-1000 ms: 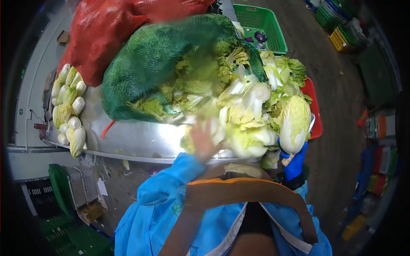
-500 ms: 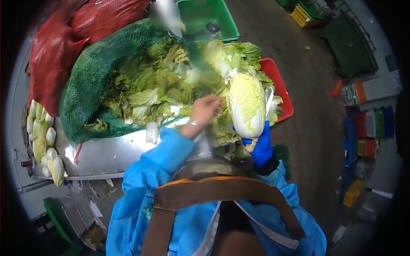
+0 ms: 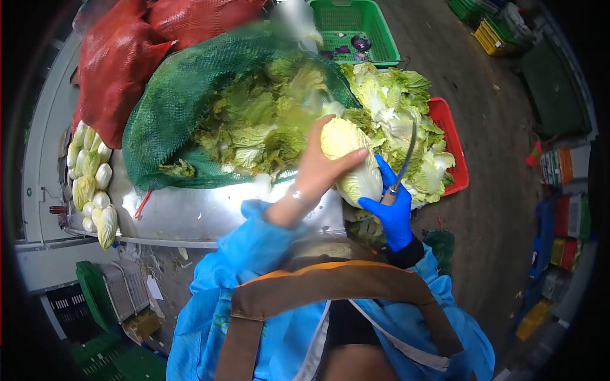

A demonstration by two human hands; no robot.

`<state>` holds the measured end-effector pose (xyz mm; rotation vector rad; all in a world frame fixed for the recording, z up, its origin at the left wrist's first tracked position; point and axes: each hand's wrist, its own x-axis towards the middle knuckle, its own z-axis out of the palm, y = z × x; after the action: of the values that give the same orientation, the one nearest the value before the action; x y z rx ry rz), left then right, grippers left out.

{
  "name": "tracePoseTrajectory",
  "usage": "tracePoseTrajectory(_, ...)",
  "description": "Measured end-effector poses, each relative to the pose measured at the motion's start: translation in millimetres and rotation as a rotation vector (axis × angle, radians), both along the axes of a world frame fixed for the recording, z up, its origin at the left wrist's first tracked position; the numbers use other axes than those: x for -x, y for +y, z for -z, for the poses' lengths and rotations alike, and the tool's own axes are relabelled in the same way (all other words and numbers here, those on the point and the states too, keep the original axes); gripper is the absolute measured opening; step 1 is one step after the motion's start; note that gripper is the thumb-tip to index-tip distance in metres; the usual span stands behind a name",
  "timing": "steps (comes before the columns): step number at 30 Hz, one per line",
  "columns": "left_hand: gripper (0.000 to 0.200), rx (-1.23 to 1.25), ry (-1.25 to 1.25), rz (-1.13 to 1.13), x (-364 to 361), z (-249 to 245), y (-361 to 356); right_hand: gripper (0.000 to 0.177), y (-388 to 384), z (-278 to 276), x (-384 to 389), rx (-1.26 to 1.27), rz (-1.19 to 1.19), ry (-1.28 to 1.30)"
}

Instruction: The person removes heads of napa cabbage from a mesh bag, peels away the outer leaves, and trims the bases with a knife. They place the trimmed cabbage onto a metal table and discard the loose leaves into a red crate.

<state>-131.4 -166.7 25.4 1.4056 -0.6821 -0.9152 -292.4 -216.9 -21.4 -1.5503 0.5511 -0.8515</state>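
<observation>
My bare left hand (image 3: pixel 315 166) grips a napa cabbage (image 3: pixel 363 181), with thumb and fingers spread around its pale yellow leafy part. In my right hand (image 3: pixel 396 221), gloved in blue, is the handle of a knife (image 3: pixel 408 149) whose curved blade points up and away from me. The gloved thumb and fingers are right at the cabbage's lower right side. Behind the cabbage lies a heap of loose cabbage leaves (image 3: pixel 406 95). To the left, a green mesh sack (image 3: pixel 162 120) lies open with more trimmed leaves (image 3: pixel 260 133) in it.
A red crate (image 3: pixel 455 149) stands under the leaf heap at right, and a green crate (image 3: pixel 387 38) with purple scraps is beyond. Red mesh sacks (image 3: pixel 117 76) stand at the back left. Several trimmed cabbages (image 3: pixel 95 168) line the left end of the metal table (image 3: pixel 190 213).
My left hand has moved right and taken hold of the cabbage, which was resting in my gloved right hand. The knife blade now shows beside it. The view has shifted too.
</observation>
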Motion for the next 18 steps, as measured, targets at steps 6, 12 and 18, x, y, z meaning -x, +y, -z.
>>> tracePoseTrajectory(6,0.068,0.337,0.623,0.14,-21,-22,19,0.07,14,13,-1,-1.057,-0.228,-0.381)
tracePoseTrajectory(12,0.047,0.136,0.155,-0.102,-50,-25,43,0.048,28,38,-21,-1.276,-0.157,-0.412)
tracePoseTrajectory(18,0.051,0.077,0.123,-0.007,-70,-11,33,0.047,38,35,-13,-1.333,-0.138,-0.363)
